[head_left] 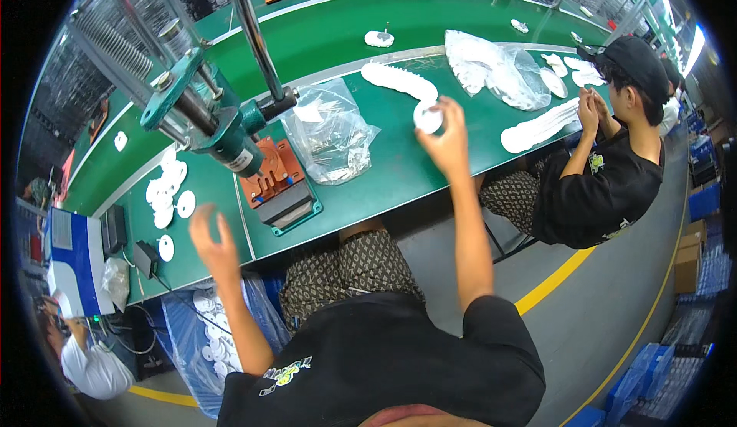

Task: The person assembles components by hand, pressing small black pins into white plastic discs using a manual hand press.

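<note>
My right hand (447, 141) pinches a round white disc (427, 118) above the green table, at the near end of a long overlapping row of white discs (393, 79). My left hand (214, 247) is in the air over the table's front edge, fingers apart and empty, slightly blurred. Beside it lie two loose white discs (186, 204) and a pile of white discs (164, 189). Between my hands stands a green hand press (225, 139) over an orange fixture (272, 168) on a dark base. A clear bag of small metal pieces (330, 139) rests right of the press.
A plastic-lined bin (178, 327) holding white discs stands below the table at left. A blue and white machine (77, 258) is at far left. A co-worker (610, 151) sits at right, near another disc row (537, 128) and a clear bag (495, 70). A green conveyor (330, 39) runs behind.
</note>
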